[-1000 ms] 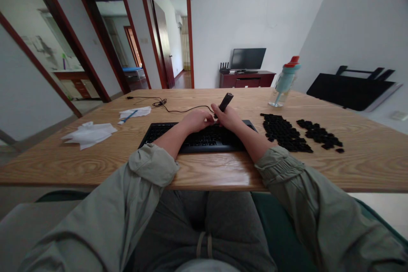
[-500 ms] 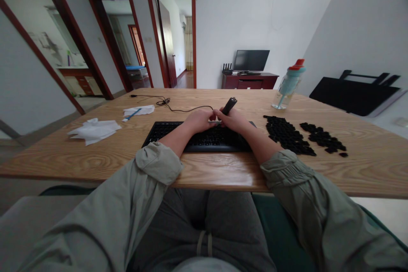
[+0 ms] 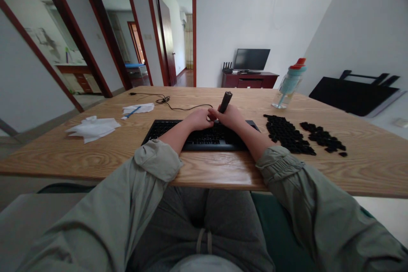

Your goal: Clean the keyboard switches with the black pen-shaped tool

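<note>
A black keyboard lies on the wooden table in front of me. My right hand is shut on a black rod-like tool whose upper end points up and away; its lower tip sits at the keyboard's far edge. My left hand rests on the keyboard just left of the tool, fingers curled beside its tip; I cannot see whether it pinches anything. Two heaps of loose black keycaps lie right of the keyboard.
A teal water bottle with a red cap stands at the back right. White tissues and a blue-handled item on paper lie at the left. The keyboard cable runs across the back. Doorways and a TV stand are behind.
The tool in my right hand has tipped more upright, its top end now higher. Both hands stay together at the keyboard's far edge. The view shifted slightly.
</note>
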A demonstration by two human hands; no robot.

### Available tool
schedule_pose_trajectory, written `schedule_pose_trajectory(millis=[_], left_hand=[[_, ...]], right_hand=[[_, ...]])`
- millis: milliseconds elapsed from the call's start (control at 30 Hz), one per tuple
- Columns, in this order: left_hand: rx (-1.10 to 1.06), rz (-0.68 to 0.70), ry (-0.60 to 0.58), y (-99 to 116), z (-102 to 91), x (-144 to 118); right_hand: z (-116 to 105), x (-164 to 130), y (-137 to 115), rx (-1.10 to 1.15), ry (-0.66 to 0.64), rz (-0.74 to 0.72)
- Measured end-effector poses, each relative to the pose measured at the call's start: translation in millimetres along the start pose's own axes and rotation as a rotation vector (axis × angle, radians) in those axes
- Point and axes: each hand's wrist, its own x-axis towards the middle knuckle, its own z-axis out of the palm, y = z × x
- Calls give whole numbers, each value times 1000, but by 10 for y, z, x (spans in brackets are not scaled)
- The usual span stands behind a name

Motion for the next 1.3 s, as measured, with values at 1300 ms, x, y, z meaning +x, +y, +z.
schedule_pose_trajectory(millis=[1300], left_hand=[[143, 63, 102, -38, 127, 37]], right_hand=[[-121, -100, 298, 145, -201, -204]])
